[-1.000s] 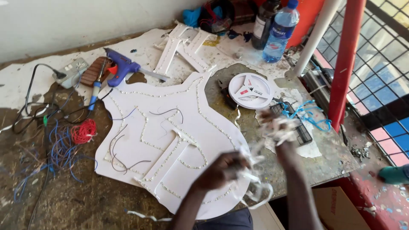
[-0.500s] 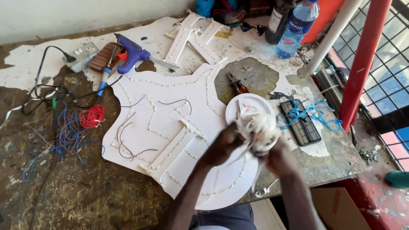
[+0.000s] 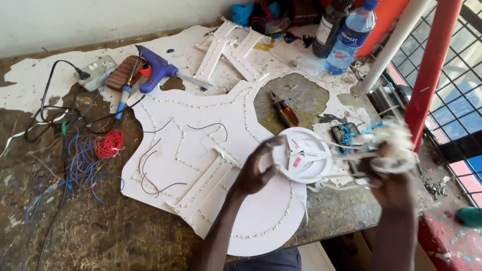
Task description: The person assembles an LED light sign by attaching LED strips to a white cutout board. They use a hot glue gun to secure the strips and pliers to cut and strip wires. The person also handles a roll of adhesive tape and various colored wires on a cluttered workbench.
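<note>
My left hand (image 3: 253, 173) grips the left rim of a round white reel (image 3: 301, 155) and holds it tilted just above the table. My right hand (image 3: 389, 178) is closed on a loose bundle of white strip (image 3: 389, 145) that runs from the reel; the bundle is blurred. Under both hands lies a large white cut-out board (image 3: 201, 150), edged with rows of small lights and crossed by thin dark wires.
A blue glue gun (image 3: 155, 70), a power socket (image 3: 95, 73), a red wire coil (image 3: 109, 144), blue wires (image 3: 75, 170), pliers (image 3: 283, 110), two bottles (image 3: 346, 37), white letter pieces (image 3: 226, 50). A red post (image 3: 432, 65) and a window grille stand at the right.
My hands have drawn apart: the left now holds the reel alone, while the right has pulled the strip bundle out to the right. The view has shifted slightly.
</note>
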